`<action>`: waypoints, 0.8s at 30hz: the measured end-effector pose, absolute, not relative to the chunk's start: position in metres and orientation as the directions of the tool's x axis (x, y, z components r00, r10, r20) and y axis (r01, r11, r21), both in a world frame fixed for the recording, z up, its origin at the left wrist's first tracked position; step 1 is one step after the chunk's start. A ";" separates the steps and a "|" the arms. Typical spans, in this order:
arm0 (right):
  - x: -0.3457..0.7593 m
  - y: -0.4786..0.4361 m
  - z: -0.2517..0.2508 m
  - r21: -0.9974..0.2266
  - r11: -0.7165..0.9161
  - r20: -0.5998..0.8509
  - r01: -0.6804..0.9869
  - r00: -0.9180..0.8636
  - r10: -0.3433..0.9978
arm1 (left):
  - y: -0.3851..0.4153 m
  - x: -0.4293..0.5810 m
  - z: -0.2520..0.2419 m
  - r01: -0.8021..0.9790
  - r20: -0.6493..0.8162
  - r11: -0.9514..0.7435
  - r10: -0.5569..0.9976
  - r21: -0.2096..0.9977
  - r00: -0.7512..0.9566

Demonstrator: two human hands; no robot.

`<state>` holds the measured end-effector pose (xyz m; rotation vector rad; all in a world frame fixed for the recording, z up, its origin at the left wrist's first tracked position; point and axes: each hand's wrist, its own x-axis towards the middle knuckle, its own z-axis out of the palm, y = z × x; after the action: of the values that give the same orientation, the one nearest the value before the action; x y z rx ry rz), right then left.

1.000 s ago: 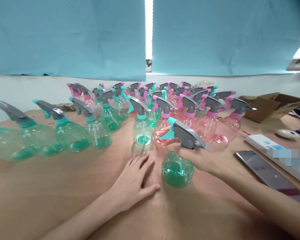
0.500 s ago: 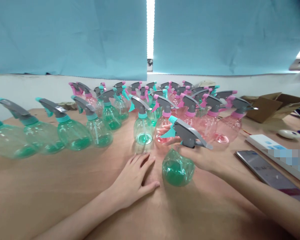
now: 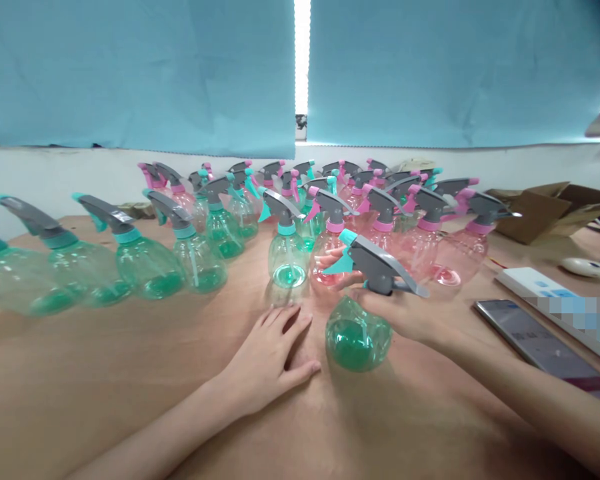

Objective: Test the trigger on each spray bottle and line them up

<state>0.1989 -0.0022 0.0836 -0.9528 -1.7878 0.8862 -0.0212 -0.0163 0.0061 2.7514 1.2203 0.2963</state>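
A spray bottle with a green clear body [image 3: 359, 337], grey head and turquoise trigger is in front of me, right of centre. My right hand [image 3: 405, 313] has its neck, with the collar mostly hidden by the hand and other fingers showing behind the trigger. Whether the bottle's base touches the table, I cannot tell. My left hand [image 3: 260, 360] lies flat to its left, fingers spread, holding nothing. Just beyond my left fingertips stands another green spray bottle [image 3: 287, 257]. A pink spray bottle [image 3: 325, 247] stands behind my right fingers.
More green spray bottles [image 3: 150, 267] line the left side, and several pink ones [image 3: 463, 250] stand right of centre. Further bottles crowd the back. On the right are a phone [image 3: 535, 347], a white power strip [image 3: 530, 283], a white mouse [image 3: 585, 268] and an open cardboard box [image 3: 535, 217].
Both hands and the held spray bottle stay practically in place. The view has shifted very slightly.
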 end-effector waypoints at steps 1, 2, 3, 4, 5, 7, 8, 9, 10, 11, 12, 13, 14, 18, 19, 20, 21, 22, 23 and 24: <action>0.199 -0.003 0.084 -0.862 0.449 0.376 0.236 -0.299 0.877 | -0.017 -0.021 0.007 0.723 0.127 -0.666 0.746 0.186 0.654; 0.199 -0.003 0.084 -0.860 0.449 0.376 0.242 -0.294 0.879 | -0.017 -0.021 0.007 0.725 0.125 -0.663 0.748 0.187 0.652; 0.200 -0.003 0.084 -0.859 0.447 0.375 0.252 -0.287 0.882 | -0.017 -0.021 0.007 0.724 0.126 -0.663 0.748 0.188 0.652; 0.200 -0.003 0.084 -0.858 0.442 0.371 0.261 -0.279 0.886 | -0.017 -0.021 0.007 0.723 0.130 -0.664 0.747 0.189 0.652; 0.200 -0.003 0.083 -0.859 0.435 0.365 0.271 -0.272 0.890 | -0.017 -0.021 0.006 0.721 0.132 -0.666 0.745 0.191 0.654; 0.201 -0.002 0.081 -0.856 0.426 0.357 0.293 -0.262 0.897 | -0.017 -0.022 0.006 0.718 0.136 -0.669 0.743 0.193 0.656; 0.201 -0.002 0.081 -0.852 0.424 0.352 0.307 -0.262 0.898 | -0.017 -0.022 0.006 0.717 0.136 -0.669 0.742 0.194 0.656; 0.202 -0.002 0.081 -0.848 0.422 0.349 0.319 -0.264 0.899 | -0.017 -0.022 0.006 0.718 0.136 -0.668 0.743 0.194 0.655; 0.202 -0.002 0.080 -0.845 0.421 0.344 0.329 -0.266 0.900 | -0.017 -0.022 0.006 0.719 0.134 -0.667 0.744 0.194 0.654; 0.202 -0.002 0.081 -0.843 0.421 0.343 0.336 -0.267 0.901 | -0.017 -0.022 0.006 0.720 0.134 -0.666 0.745 0.194 0.653; 0.201 -0.002 0.081 -0.841 0.420 0.342 0.340 -0.266 0.901 | -0.017 -0.022 0.006 0.721 0.134 -0.666 0.746 0.194 0.653; 0.201 -0.003 0.082 -0.840 0.421 0.345 0.341 -0.261 0.901 | -0.017 -0.022 0.007 0.721 0.133 -0.666 0.746 0.194 0.653; 0.201 -0.003 0.082 -0.840 0.424 0.350 0.340 -0.258 0.901 | -0.017 -0.021 0.007 0.721 0.131 -0.665 0.746 0.194 0.653; 0.199 -0.003 0.085 -0.845 0.442 0.365 0.302 -0.280 0.888 | -0.017 -0.020 0.008 0.724 0.120 -0.662 0.748 0.194 0.653; 0.200 -0.003 0.084 -0.849 0.445 0.365 0.285 -0.292 0.884 | -0.017 -0.020 0.008 0.724 0.117 -0.662 0.748 0.194 0.653; 0.200 -0.002 0.084 -0.854 0.445 0.364 0.270 -0.303 0.881 | -0.017 -0.020 0.008 0.723 0.115 -0.663 0.748 0.195 0.654; 0.200 -0.002 0.083 -0.858 0.444 0.361 0.259 -0.312 0.879 | -0.017 -0.020 0.008 0.723 0.114 -0.663 0.747 0.195 0.655; 0.201 -0.001 0.081 -0.862 0.440 0.354 0.253 -0.320 0.879 | -0.017 -0.020 0.008 0.722 0.114 -0.663 0.747 0.196 0.655; 0.202 -0.001 0.080 -0.864 0.437 0.351 0.249 -0.325 0.878 | -0.017 -0.020 0.008 0.722 0.114 -0.663 0.747 0.197 0.655; 0.202 0.000 0.078 -0.865 0.436 0.350 0.248 -0.325 0.878 | -0.017 -0.020 0.009 0.723 0.114 -0.662 0.748 0.198 0.654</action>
<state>0.2021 -0.0005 0.0785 -0.9632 -1.8140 0.9060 -0.0200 -0.0172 0.0087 2.7323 1.2214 0.2801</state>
